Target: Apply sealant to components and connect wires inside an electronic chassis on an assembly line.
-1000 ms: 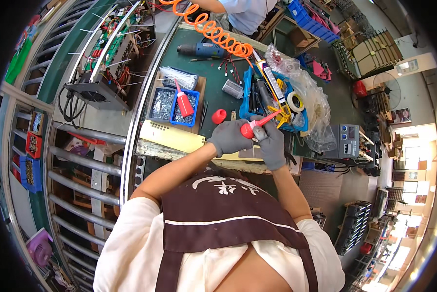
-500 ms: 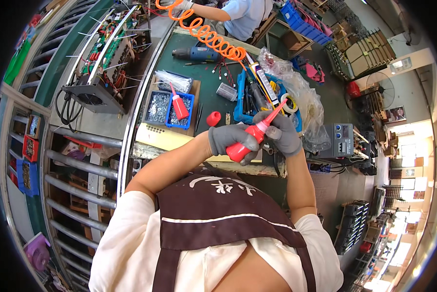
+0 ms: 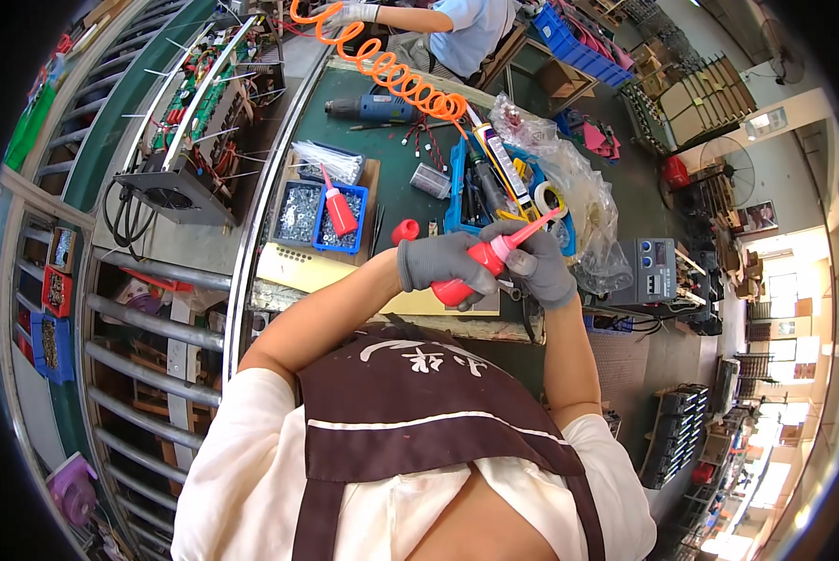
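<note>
Both my hands wear grey gloves. My left hand [image 3: 447, 262] is wrapped round the body of a red squeeze bottle [image 3: 452, 293], whose long pink tapered nozzle points up to the right. My right hand [image 3: 543, 268] has its fingers closed about the bottle's pink collar, at the base of the nozzle. Just beyond my left hand, a red cylindrical piece [image 3: 405, 232] lies on the green bench. Another red bottle [image 3: 342, 215] with a thin nozzle rests on a blue bin [image 3: 333, 246] of small metal hardware.
A roller conveyor [image 3: 153, 363] runs along the left, with a wired electronic unit [image 3: 181, 192] beside the bench. Ahead lie a blue heat gun [image 3: 371, 107], a blue tool tray [image 3: 455, 182], a sealant tube [image 3: 501, 164] and an orange coiled hose [image 3: 391, 75]. A co-worker's blue sleeve [image 3: 461, 14] shows at the back.
The bottle has tipped slightly, so its nozzle leans lower and further right. Both hands keep their hold, and my right hand has shifted a little downward.
</note>
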`<state>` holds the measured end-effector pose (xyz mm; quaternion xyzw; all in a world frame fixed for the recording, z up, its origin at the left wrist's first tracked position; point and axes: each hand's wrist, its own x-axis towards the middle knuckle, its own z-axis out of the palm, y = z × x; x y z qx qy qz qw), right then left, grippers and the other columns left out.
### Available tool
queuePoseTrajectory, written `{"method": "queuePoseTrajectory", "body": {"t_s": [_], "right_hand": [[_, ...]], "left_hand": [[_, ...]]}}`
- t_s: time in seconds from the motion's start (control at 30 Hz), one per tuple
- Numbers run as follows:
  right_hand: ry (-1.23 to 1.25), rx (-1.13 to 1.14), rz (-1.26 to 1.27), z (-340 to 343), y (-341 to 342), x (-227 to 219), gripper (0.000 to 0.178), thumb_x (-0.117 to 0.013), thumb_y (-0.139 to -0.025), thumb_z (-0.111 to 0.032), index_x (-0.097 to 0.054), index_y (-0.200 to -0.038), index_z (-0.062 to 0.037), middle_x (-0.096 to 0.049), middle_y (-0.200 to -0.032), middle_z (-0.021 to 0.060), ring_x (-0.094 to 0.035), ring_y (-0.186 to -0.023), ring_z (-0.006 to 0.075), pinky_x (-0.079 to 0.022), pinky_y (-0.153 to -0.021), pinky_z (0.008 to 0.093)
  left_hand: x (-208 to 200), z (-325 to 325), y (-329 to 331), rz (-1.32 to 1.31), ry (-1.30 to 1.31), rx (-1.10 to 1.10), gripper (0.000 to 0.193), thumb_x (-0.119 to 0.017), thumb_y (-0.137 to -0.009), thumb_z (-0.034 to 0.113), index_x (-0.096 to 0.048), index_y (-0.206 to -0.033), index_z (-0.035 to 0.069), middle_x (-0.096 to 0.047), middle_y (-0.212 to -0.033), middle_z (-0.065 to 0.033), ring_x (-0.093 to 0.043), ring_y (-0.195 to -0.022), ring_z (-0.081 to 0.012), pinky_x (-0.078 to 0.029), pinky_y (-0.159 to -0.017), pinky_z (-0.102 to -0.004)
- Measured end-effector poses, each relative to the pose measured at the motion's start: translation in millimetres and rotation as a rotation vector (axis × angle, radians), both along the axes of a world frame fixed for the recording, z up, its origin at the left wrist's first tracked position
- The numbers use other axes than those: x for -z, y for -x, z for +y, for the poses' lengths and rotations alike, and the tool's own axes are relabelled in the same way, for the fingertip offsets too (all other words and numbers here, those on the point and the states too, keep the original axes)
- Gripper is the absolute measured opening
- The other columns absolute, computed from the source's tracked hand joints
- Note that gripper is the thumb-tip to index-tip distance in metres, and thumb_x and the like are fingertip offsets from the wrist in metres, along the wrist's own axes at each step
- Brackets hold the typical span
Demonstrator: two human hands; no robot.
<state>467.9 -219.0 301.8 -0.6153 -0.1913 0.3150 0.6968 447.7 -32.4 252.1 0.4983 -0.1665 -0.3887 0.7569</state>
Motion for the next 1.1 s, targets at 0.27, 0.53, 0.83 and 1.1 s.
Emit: {"method": "queuePoseTrajectory", "body": {"t_s": [0.27, 0.53, 0.83, 1.1], "right_hand": [[0.296, 0.194, -0.512, 9, 12, 11, 0.029, -0.058, -0.089, -0.024, -0.059, -0.103, 0.0011, -0.061, -0.089, 0.0067, -0.056, -0.081, 0.0120, -0.047, -0.071, 0.0264], [0.411, 0.386, -0.756, 11, 23, 45, 0.023, -0.058, -0.088, -0.023, -0.060, -0.097, -0.0018, -0.062, -0.080, 0.0126, -0.062, -0.072, 0.0225, -0.048, -0.064, 0.0316], [0.592, 0.396, -0.364, -33, 54, 100, 0.028, -0.064, -0.081, -0.027, -0.061, -0.096, -0.0045, -0.063, -0.084, 0.0157, -0.063, -0.078, 0.0282, -0.049, -0.070, 0.0343], [0.974, 0.946, -0.558, -144, 9, 186, 0.029, -0.062, -0.080, -0.035, -0.058, -0.099, -0.0128, -0.064, -0.089, 0.0119, -0.061, -0.083, 0.0324, -0.048, -0.070, 0.0409]], "left_hand": [[-11, -9, 9, -0.071, -0.023, -0.277, 0.023, -0.069, -0.068, 0.012, -0.059, -0.086, 0.001, -0.058, -0.065, -0.0057, -0.057, -0.052, -0.0146, -0.046, -0.048, -0.0277], [37, -26, 7, -0.500, -0.486, -0.502, 0.059, -0.070, -0.062, 0.029, -0.056, -0.118, 0.019, -0.064, -0.077, -0.0092, -0.063, -0.067, -0.0212, -0.050, -0.065, -0.0315], [96, -60, 26, -0.507, -0.583, -0.312, 0.058, -0.076, -0.066, 0.019, -0.055, -0.120, 0.009, -0.066, -0.095, -0.0092, -0.063, -0.086, -0.0183, -0.049, -0.079, -0.0311], [195, -32, 23, 0.049, -0.638, -0.484, 0.049, -0.073, -0.067, 0.012, -0.054, -0.111, 0.001, -0.061, -0.098, -0.0085, -0.061, -0.079, -0.0160, -0.049, -0.069, -0.0270]]}}
